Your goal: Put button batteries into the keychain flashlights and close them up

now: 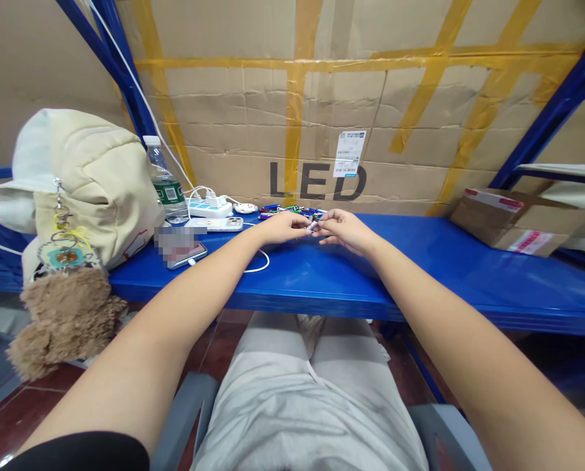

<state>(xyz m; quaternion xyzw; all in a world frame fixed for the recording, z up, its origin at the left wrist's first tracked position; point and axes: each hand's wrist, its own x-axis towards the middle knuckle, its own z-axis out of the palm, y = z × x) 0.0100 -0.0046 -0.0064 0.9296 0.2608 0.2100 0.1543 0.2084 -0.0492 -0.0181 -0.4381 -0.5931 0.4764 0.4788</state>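
Both my arms reach out over a blue shelf (420, 261). My left hand (285, 227) and my right hand (344, 229) meet at its far middle, fingers pinched together on a small silvery object (313, 226) held between them. What it is I cannot make out. Just behind my hands lies a row of small coloured pieces (287, 210), blue, red and green, against the cardboard wall.
A cream bag (86, 183) with a plush charm (61, 320) sits at the left, beside a water bottle (167, 186), a white power strip (209, 208), two phones (187, 252) and a white cable (258, 267). A taped cardboard box (518, 226) lies at the right. My grey-trousered knees are below.
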